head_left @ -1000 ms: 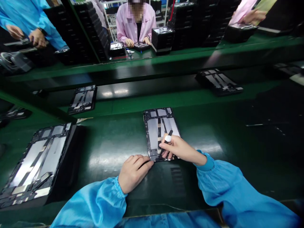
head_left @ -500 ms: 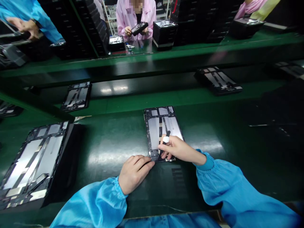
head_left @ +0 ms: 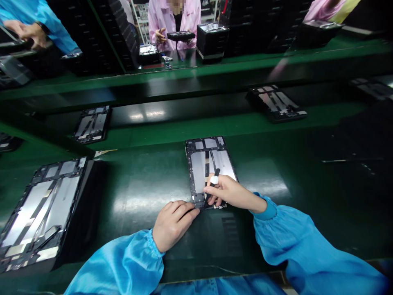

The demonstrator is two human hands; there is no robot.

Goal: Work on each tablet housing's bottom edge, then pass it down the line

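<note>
An opened tablet frame [head_left: 204, 163] with silver panels lies on the dark green bench in front of me. My right hand [head_left: 229, 191] rests on its near end and grips a thin black pen-like tool [head_left: 214, 177], tip down on the frame's bottom edge; a white cot covers the index fingertip. My left hand [head_left: 172, 223] lies on the bench with fingers curled, its fingertips touching the frame's near left corner. Both arms wear blue sleeves.
A larger open tablet frame [head_left: 38, 209] sits on a black block at my left. More frames [head_left: 91, 123] [head_left: 276, 102] lie on the conveyor strip beyond. Across the line a person in pink holds a black tray [head_left: 181, 36]; black tray stacks [head_left: 211, 41] stand there.
My hands have stayed put on the frame. The frames on the conveyor have slid left. The person in pink lifted a black tray and now holds it level.
</note>
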